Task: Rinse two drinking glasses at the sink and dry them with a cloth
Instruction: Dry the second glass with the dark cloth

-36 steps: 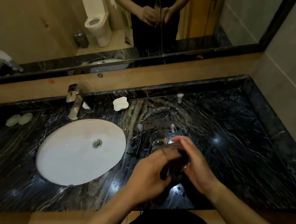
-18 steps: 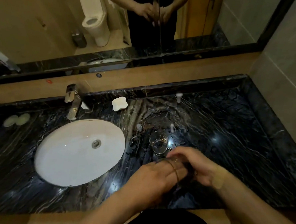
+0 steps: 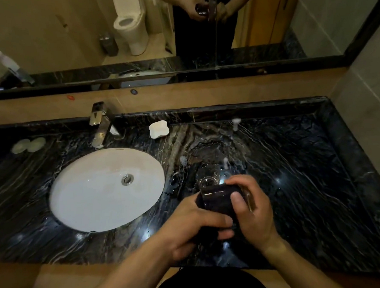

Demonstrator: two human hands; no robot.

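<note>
A dark cloth (image 3: pixel 217 201) is wrapped around a drinking glass, of which only a clear edge (image 3: pixel 248 198) shows between my fingers. My right hand (image 3: pixel 253 209) grips this wrapped glass from the right, with the thumb pressed on the cloth. My left hand (image 3: pixel 189 228) holds the lower part of the cloth from the left. A second clear glass (image 3: pixel 207 176) stands upright on the black marble counter (image 3: pixel 298 181), just behind my hands. The white oval sink (image 3: pixel 94 194) lies to the left, and its tap (image 3: pixel 100 125) runs no water.
A white soap dish (image 3: pixel 158 129) sits behind the sink's right side. Two pale round soaps (image 3: pixel 29 144) lie at the far left. Water drops dot the counter between the sink and the glass. A mirror (image 3: pixel 177 28) runs along the back wall.
Both hands have shifted up and slightly right, toward the standing glass. The cloth now covers more of the held glass, and my right thumb lies over it.
</note>
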